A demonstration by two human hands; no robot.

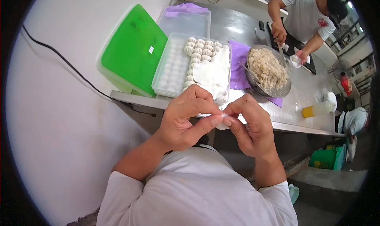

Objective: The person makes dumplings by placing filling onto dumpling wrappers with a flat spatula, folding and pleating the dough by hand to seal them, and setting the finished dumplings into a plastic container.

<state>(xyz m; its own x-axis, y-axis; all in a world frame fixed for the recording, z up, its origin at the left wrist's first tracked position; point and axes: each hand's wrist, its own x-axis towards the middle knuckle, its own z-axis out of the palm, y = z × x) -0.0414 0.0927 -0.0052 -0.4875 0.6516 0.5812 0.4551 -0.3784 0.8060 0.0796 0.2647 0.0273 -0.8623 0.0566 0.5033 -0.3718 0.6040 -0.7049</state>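
Two near hands (184, 117) (251, 125), one dough piece (223, 126).

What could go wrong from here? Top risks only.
1. The white dough piece, pinched between the left hand and right hand, might tear if they pull apart unevenly.
2. The white sheets lying over pleated dumplings could stick to them.
3. The bowl seems partly on the purple cloth; tugging that might shift it.

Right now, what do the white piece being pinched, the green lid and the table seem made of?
White piece: probably dough, matte and soft, judging by its pinched, gathered top.
Green lid: likely plastic, smooth, given its even, bright color.
Table: metal, probably stainless steel, with a satin gray sheen.
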